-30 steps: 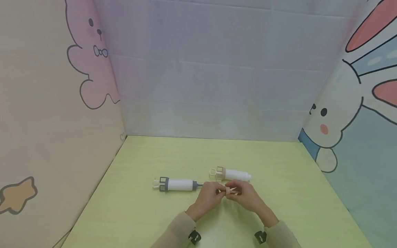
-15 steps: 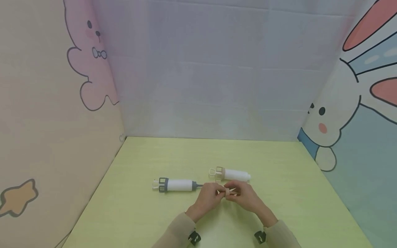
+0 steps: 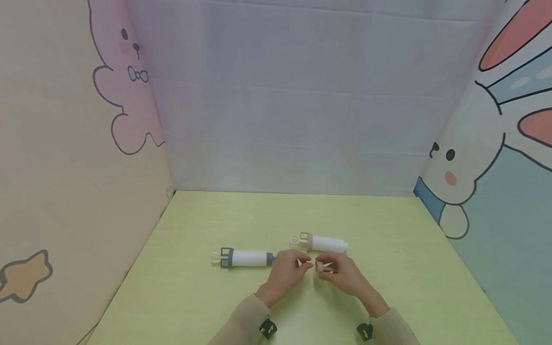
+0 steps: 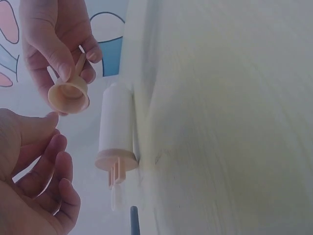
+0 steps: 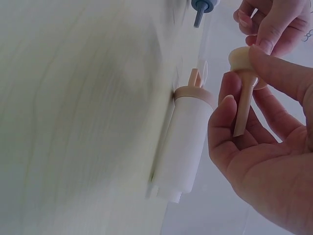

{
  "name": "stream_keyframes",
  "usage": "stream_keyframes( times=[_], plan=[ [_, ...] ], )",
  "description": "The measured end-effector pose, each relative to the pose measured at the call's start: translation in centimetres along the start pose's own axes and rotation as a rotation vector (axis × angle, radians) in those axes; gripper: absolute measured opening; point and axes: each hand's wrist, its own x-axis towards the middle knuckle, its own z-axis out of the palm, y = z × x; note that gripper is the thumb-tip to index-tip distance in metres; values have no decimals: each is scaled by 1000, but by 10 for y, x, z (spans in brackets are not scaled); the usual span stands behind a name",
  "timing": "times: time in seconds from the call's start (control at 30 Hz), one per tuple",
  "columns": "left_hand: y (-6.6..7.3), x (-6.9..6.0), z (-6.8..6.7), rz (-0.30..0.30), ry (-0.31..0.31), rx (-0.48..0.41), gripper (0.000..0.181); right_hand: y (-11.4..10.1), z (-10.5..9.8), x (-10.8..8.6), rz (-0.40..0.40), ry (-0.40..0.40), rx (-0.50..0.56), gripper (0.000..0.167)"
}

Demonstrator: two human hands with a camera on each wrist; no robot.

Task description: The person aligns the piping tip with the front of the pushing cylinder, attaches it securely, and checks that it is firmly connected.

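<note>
My right hand [image 3: 345, 274] pinches a peach funnel-shaped nozzle [image 5: 245, 103] by its narrow stem and rim; its wide mouth [image 4: 68, 95] faces my left hand. Just left of that mouth is my left hand [image 3: 285, 275], apart from it, fingers loosely bent with nothing visible between them. Behind the hands lies a white syringe-like tube [image 3: 328, 243] with a peach collar and pale plunger loop. Left of my left hand lies a second white tube [image 3: 249, 258] with grey fittings, its thin tip partly hidden by that hand.
A pale yellow-green tabletop [image 3: 207, 306] lies under everything. A plain light curtain [image 3: 280, 110] stands at the back, with cartoon-printed panels [image 3: 500, 211] at the sides. A dark strap piece [image 3: 268, 328] is at the left sleeve, another [image 3: 365, 331] at the right.
My left hand has let go of the peach nozzle and drawn slightly left. The nozzle has shifted a little right in my right hand, its open mouth now showing.
</note>
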Motion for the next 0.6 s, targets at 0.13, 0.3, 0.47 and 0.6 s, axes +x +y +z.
stream_keyframes(
  times=[0.13,0.3,0.47,0.6],
  plan=[
    [-5,5,-1,-6,25,33,15,1,-3,-1,5,0,6,30],
    [-11,14,0,-19,8,84,27,3,-3,-2,12,0,14,30],
    [-14,29,2,-16,7,198,38,9,-2,-3,5,-13,9,31],
    [-16,40,6,6,-2,298,42,12,-1,-5,9,-21,15,31]
  ],
)
